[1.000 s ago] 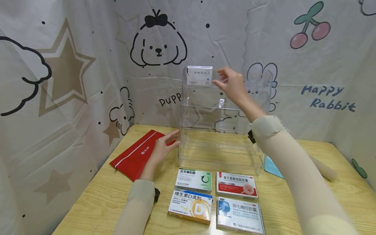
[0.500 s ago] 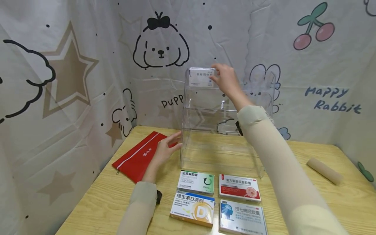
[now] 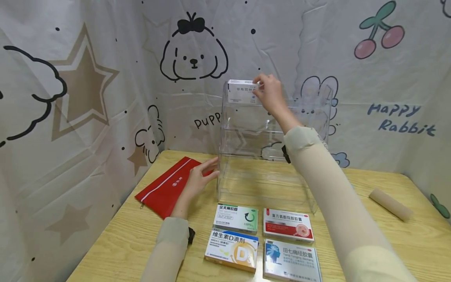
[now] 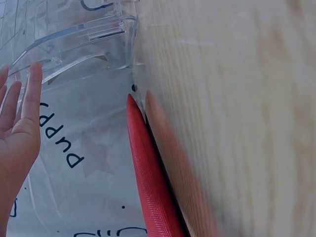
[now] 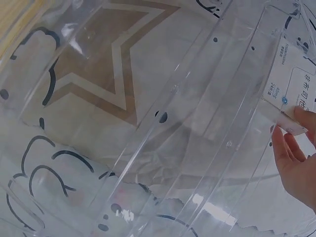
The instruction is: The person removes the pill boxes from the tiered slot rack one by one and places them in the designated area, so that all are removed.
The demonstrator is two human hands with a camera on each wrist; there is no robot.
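At the top left of a clear acrylic tiered rack (image 3: 262, 156) stands a small white medicine box (image 3: 239, 96). My right hand (image 3: 272, 96) pinches its right end, thumb on the printed front. The right wrist view shows the same thumb and fingers around the end of the box (image 5: 281, 94). Lower down, my left hand (image 3: 197, 181) has its fingertips at the rack's left side. Seen from the left wrist, its fingers (image 4: 33, 91) are extended alongside the clear plastic.
Several medicine boxes lie before the rack: green-white (image 3: 235, 219), red-white (image 3: 289, 226), orange vitamin D (image 3: 231, 252) and blue-white (image 3: 291, 261). A red zip pouch (image 3: 169, 188) lies left of the rack, a cardboard-coloured tube (image 3: 391, 204) right. A printed curtain (image 3: 253, 47) hangs behind.
My right hand has moved left from beside the white medicine box and now pinches its right end. The left hand keeps its place at the rack's side. The head view has shifted slightly.
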